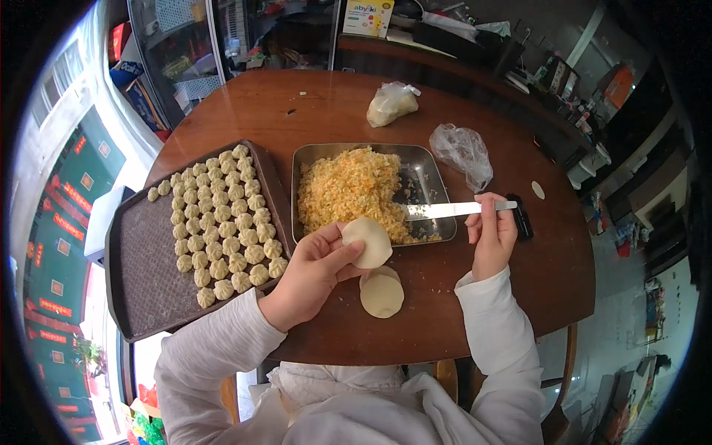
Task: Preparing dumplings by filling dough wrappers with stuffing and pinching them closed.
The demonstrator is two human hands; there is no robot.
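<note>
Between thumb and fingers my left hand (317, 267) holds a round dough wrapper (368, 243), raised at the near edge of a metal pan (428, 150). A heap of yellow-orange chopped filling (350, 183) fills the left and middle of that pan. My right hand (492, 231) grips a flat metal spatula (445, 210), whose far end reaches the filling's right side. Below the held wrapper, a small pile of wrappers (381, 297) lies on the wooden table (334, 339). To the left, a dark tray (150, 278) carries rows of pleated dumplings (222, 228).
Behind the pan sits a plastic bag with pale dough (389, 105). A crumpled clear bag (461, 153) lies at its right. Beyond my right hand are a black object (522, 217) and a thin pale oval piece (538, 190). The tray overhangs the table's left edge.
</note>
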